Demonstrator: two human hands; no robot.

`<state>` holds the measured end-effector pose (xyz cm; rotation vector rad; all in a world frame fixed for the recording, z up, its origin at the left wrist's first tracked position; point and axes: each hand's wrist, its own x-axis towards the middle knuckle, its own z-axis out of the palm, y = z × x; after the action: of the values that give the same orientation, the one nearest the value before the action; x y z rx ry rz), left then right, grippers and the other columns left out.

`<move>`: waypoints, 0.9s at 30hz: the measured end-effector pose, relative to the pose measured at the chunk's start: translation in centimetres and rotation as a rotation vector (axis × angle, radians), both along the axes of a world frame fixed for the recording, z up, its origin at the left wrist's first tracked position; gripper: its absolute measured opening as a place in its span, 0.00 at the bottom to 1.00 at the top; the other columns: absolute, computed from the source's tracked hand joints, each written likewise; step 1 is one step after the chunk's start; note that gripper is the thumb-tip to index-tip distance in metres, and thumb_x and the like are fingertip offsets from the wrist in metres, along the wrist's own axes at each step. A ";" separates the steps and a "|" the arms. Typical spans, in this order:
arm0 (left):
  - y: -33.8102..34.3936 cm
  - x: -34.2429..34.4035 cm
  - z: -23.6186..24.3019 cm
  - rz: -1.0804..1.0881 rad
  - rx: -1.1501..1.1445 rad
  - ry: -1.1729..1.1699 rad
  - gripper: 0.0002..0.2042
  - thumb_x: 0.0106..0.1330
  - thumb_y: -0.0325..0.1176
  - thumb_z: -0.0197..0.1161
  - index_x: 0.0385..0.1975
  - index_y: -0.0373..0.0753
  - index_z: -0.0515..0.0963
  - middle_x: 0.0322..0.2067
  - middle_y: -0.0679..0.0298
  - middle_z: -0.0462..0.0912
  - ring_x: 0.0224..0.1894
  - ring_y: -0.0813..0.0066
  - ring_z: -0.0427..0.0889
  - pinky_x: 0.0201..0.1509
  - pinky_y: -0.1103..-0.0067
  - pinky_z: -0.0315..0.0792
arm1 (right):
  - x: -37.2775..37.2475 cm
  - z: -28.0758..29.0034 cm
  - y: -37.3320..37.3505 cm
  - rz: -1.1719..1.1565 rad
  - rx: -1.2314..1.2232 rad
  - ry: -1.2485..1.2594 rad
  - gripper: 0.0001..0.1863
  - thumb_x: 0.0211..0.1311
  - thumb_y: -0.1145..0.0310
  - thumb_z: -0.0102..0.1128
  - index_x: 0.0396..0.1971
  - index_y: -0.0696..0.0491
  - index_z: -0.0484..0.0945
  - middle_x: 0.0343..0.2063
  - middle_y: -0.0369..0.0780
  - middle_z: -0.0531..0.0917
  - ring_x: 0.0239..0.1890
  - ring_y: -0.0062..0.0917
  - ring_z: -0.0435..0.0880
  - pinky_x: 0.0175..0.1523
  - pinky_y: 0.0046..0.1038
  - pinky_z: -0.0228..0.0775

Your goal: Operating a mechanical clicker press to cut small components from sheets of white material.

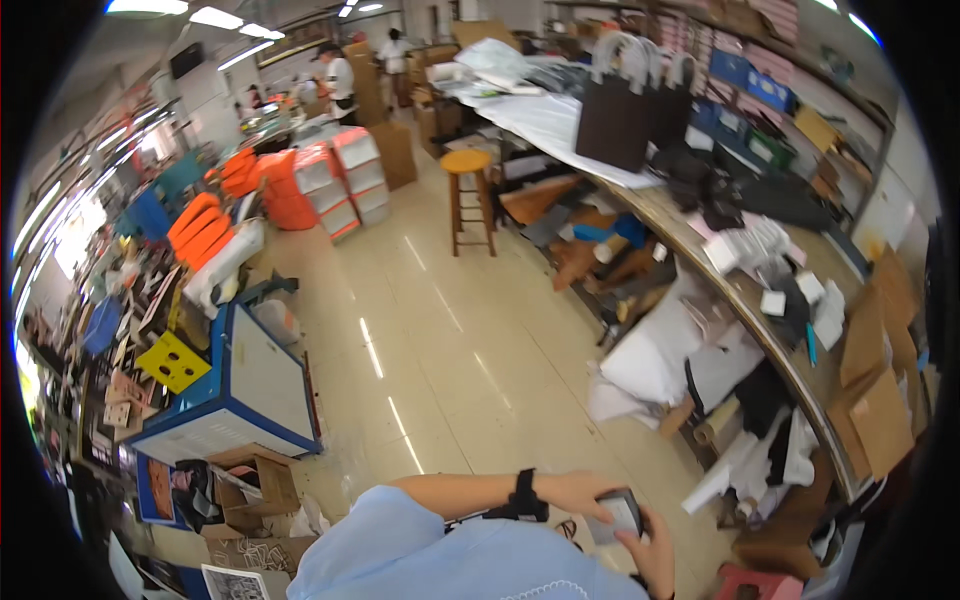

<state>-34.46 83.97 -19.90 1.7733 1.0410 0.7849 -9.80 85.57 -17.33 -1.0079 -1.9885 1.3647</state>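
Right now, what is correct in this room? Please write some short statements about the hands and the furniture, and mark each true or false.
1. Left hand and right hand both hold a small dark object. True.
2. The stool lies on its side. False: it stands upright on the floor.
3. A black band is around the left wrist. True.
4. The dark bags are under the long table. False: they stand on it.

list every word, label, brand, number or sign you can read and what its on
None can be read.
Grey object between left hand and right hand: no legible text.
Sheet with dark marks, lower left: too small and blurred.
Yellow panel: dark spots, no readable text.
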 end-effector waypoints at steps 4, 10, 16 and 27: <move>4.7 0.6 2.9 0.128 -0.113 0.098 0.24 0.64 0.43 0.66 0.55 0.33 0.72 0.46 0.49 0.82 0.47 0.61 0.82 0.51 0.71 0.75 | -0.6 3.5 9.1 0.211 0.002 -0.128 0.27 0.59 0.63 0.67 0.55 0.59 0.73 0.46 0.49 0.82 0.48 0.40 0.83 0.53 0.33 0.73; 12.3 2.2 4.8 0.316 -0.271 0.028 0.29 0.60 0.36 0.71 0.59 0.34 0.69 0.51 0.52 0.79 0.52 0.60 0.80 0.57 0.69 0.74 | 0.3 2.5 20.9 0.371 0.067 -0.118 0.28 0.60 0.59 0.66 0.58 0.56 0.72 0.50 0.48 0.81 0.49 0.39 0.82 0.54 0.34 0.72; 23.2 -1.6 3.7 0.505 -0.087 -0.021 0.25 0.62 0.30 0.69 0.59 0.35 0.70 0.52 0.56 0.79 0.53 0.65 0.80 0.57 0.72 0.75 | 3.7 3.2 35.9 0.032 0.336 -0.204 0.26 0.57 0.61 0.66 0.54 0.56 0.75 0.46 0.48 0.82 0.47 0.40 0.82 0.53 0.34 0.73; 40.2 -3.4 3.2 0.279 -0.302 -0.091 0.15 0.67 0.28 0.64 0.51 0.32 0.75 0.46 0.58 0.83 0.47 0.71 0.82 0.54 0.77 0.74 | 15.6 12.1 63.6 -0.703 0.524 -0.186 0.26 0.53 0.67 0.71 0.50 0.63 0.76 0.43 0.49 0.84 0.47 0.37 0.84 0.54 0.31 0.73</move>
<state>-37.83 124.13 -16.71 1.3431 1.2893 0.8202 5.76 149.15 -5.18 -1.4058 -1.7090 0.3637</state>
